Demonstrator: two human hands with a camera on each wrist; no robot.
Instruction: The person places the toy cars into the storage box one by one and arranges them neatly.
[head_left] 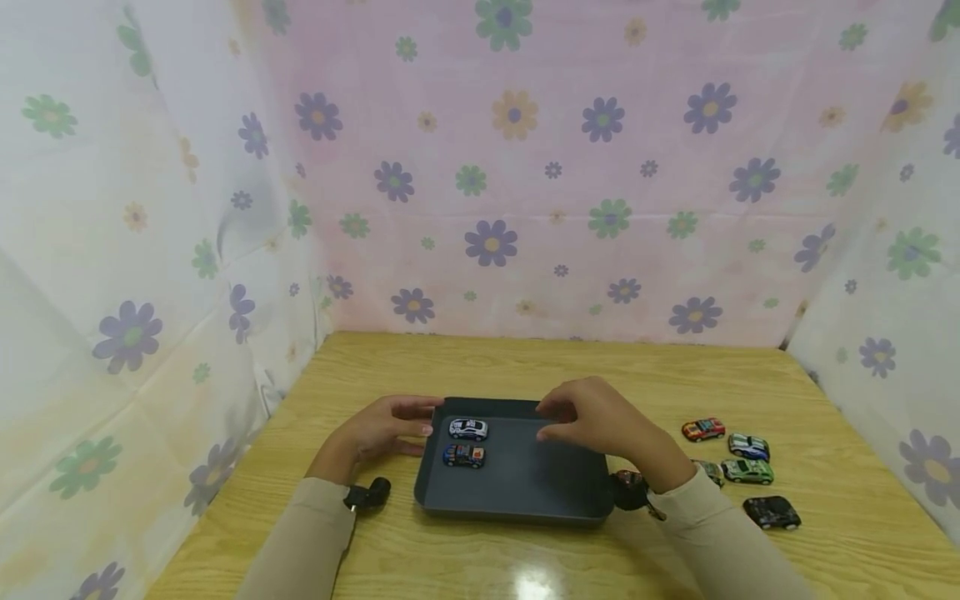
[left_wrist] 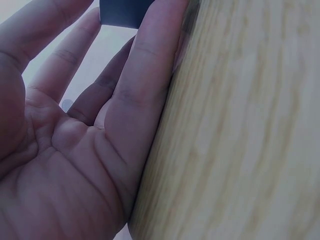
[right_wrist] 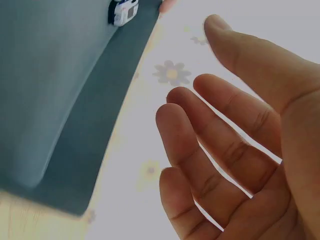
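A dark grey rectangular tray (head_left: 525,500) lies on the table. At its left side inside, a white toy car with dark markings (head_left: 468,429) stands just behind a dark blue and orange toy car (head_left: 464,456). My left hand (head_left: 381,429) is at the tray's left edge, its fingers stretched toward the rim and its little-finger side low against the wooden tabletop. Over the right part of the tray hovers my right hand (head_left: 596,421), fingers loosely bent and apart. Nothing is between those fingers in the right wrist view, where the white car also shows.
Right of the tray several toy cars lie on the table: a red and yellow one (head_left: 703,429), a white and blue one (head_left: 748,447), a green one (head_left: 747,472) and a black one (head_left: 772,512). Another is partly hidden by my right wrist. Flower-patterned curtains (head_left: 555,275) enclose the table.
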